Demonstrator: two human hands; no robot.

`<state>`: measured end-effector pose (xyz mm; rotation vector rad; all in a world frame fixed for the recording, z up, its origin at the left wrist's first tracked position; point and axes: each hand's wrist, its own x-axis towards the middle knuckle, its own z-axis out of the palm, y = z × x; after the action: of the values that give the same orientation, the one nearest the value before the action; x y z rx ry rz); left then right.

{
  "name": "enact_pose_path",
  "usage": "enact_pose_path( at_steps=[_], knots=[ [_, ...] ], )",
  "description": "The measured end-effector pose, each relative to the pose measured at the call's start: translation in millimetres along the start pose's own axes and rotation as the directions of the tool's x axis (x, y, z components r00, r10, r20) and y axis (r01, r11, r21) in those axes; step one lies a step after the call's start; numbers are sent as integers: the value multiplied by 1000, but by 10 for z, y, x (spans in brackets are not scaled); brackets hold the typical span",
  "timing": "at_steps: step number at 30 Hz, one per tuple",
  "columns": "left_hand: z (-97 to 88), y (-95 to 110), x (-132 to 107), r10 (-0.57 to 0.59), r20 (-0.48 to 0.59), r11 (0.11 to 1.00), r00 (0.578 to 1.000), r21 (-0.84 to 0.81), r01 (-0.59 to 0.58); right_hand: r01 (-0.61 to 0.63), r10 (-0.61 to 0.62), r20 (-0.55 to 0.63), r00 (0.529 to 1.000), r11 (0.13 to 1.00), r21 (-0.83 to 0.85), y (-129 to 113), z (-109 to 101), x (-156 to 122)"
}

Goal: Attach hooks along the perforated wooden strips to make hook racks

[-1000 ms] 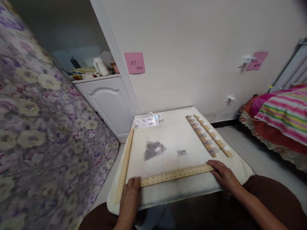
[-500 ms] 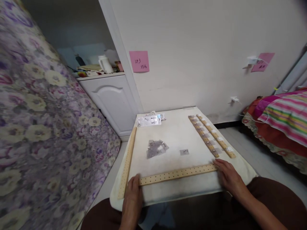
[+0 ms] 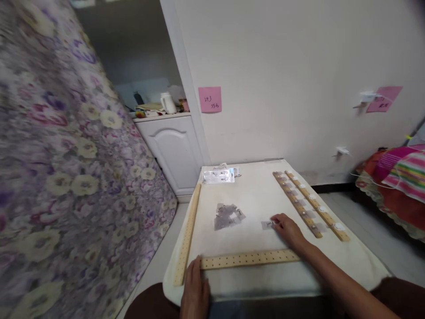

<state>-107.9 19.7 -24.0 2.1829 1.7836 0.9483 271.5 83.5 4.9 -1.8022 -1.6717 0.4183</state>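
A pale wooden strip with rows of holes lies across the near part of the table. My left hand holds its left end, fingers closed against it. My right hand reaches over the strip and pinches the right edge of a small clear packet lying flat on the cloth. Something small and dark shows in the packet, too small to name. Left of it lies a loose pile of similar packets. A second holed strip runs along the table's left side.
Two wooden strips at the right bear packets and round white pieces. Blister packaging lies at the back left of the cloth-covered table. A floral curtain hangs left; a wall stands behind.
My right hand has let go of the near strip's right end and moved forward and left to the single packet. My left hand stays at the strip's left end. The view has shifted.
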Motion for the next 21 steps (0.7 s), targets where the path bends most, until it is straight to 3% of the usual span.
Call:
enact_pose_path(
  at_steps=[5,10,13,16,21],
  knots=[
    [8,1,-69,10,8,1000,1000,-11,-10,8,-8,6,1000,998,-54,30,90,27],
    [-132,154,-82,-40,-17,994,999,-100,38,14,-16,-36,999,999,-30,-94,49,5],
    [-254,414,-28,-72,-17,969,997,-240,66,47,-44,-35,998,995,89,-315,19,-59],
    [-330,789,84,-99,128,889,987,-434,146,95,-99,1,995,959,267,-623,11,-174],
    [-253,1269,282,-154,215,721,964,-643,258,116,-165,88,982,908,403,-1135,30,-406]
  ],
)
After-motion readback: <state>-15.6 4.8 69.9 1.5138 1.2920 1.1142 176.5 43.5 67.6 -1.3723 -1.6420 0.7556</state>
